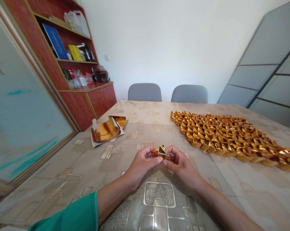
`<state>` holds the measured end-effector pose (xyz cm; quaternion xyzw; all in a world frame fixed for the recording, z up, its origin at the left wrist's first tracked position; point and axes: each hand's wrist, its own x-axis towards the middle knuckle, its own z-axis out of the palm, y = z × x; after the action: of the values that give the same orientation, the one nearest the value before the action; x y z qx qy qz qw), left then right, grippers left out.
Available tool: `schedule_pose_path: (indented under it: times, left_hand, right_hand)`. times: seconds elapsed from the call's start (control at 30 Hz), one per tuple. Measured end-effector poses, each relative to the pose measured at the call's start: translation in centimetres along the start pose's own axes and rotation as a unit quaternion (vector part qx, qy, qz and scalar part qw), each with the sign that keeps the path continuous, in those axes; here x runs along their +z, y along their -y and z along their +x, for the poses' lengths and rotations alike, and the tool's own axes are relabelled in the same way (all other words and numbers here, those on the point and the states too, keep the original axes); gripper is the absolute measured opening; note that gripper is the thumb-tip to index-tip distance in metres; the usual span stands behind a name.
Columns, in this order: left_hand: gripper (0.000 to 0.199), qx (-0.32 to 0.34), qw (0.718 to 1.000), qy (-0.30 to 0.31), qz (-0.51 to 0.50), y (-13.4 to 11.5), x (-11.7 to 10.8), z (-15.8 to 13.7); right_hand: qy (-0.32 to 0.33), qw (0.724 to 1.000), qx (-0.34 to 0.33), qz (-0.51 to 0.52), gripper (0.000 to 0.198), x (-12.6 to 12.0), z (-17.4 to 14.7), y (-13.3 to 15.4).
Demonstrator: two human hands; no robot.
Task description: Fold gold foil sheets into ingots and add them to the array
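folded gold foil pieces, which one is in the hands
The single piece pinched between the left hand and right hand; the other folded ones sit grouped on the table, to the right.

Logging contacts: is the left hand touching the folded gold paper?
Touching: the head view shows the left hand pinching the folded gold paper between thumb and fingers.

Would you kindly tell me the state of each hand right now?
Left hand: closed, holding the left side of the folded gold piece.
Right hand: closed, holding the same piece's right side.
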<state>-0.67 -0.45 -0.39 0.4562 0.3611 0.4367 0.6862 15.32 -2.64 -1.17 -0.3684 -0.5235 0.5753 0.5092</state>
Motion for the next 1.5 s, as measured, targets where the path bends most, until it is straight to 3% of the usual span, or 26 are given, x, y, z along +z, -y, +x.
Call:
schedule_pose_path:
  times: [0.47, 0.7, 0.97, 1.5]
  left_hand:
    - [0.032, -0.001, 1.0, 0.021, 0.017, -0.3, -0.1, -0.1]
    - [0.035, 0.026, 0.998, 0.018, 0.052, -0.5, 0.0, 0.0]
    - [0.024, 0.071, 0.993, -0.065, 0.062, -0.7, 0.2, -0.2]
    - [0.031, 0.034, 0.995, -0.092, 0.026, -0.1, 0.4, 0.2]
  right_hand:
    - [0.058, 0.998, 0.026, -0.021, 0.023, -0.2, -0.3, 1.7]
    - [0.002, 0.997, -0.011, -0.074, 0.028, -0.4, 0.0, 0.4]
    - [-0.041, 0.992, -0.062, -0.104, 0.024, -0.4, 0.4, 0.9]
    - [-0.076, 0.971, -0.084, -0.209, 0.016, 0.0, 0.3, -0.2]
